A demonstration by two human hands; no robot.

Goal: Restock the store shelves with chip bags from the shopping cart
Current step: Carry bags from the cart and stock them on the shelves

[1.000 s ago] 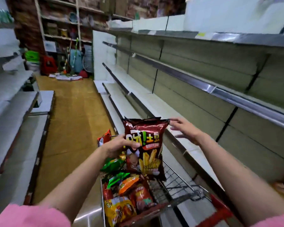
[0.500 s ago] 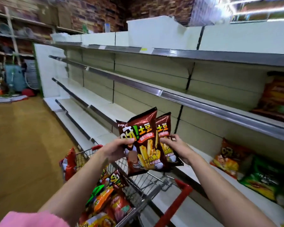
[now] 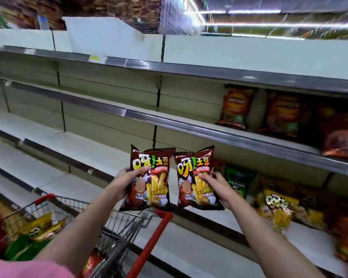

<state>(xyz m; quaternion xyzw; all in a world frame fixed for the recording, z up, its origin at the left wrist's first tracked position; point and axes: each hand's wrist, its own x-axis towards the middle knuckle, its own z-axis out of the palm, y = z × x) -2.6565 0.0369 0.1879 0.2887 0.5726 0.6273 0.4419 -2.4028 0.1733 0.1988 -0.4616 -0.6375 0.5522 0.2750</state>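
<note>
Bright ceiling strip lights (image 3: 249,12) streak overhead; motion blur and wide-angle bending smear the edges.

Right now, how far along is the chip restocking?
Done: some bags already stand on the shelves at right. In hand: the left hand and right hand each hold a brown chip bag. Left: the cart still holds bags, and long shelf stretches are bare.

Both dark red chip bags, the left bag (image 3: 150,178) and the right bag (image 3: 196,179), read "呀!土豆" in yellow; smaller print is illegible.
</note>
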